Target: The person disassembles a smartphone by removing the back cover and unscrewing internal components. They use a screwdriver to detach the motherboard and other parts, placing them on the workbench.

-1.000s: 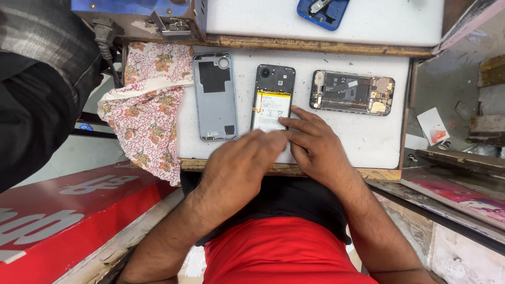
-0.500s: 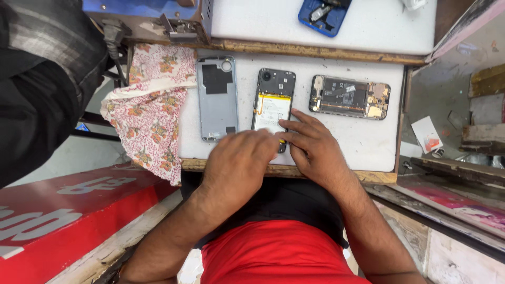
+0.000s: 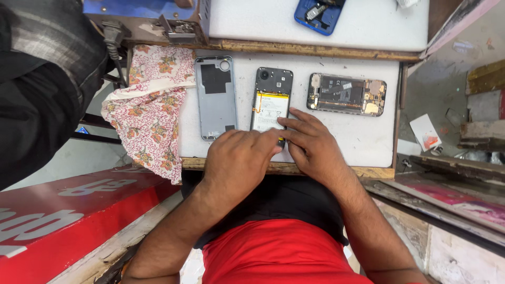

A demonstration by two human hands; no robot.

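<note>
Item: opened phone point(image 3: 271, 102), back removed, pale battery showing, lying on the white board point(image 3: 363, 139) with its long axis running straight away from us. Our left hand point(image 3: 239, 160) sits curled over its near end, fingertips pressing down; whether it grips anything we cannot tell. Our right hand point(image 3: 310, 144) comes in from the right, fingers extended flat onto the same lower edge, grasping nothing we can see. Both hands are equally close. Adjacent: grey back cover point(image 3: 214, 97) left, second stripped phone point(image 3: 347, 94) right, floral cloth point(image 3: 150, 113) far left.
</note>
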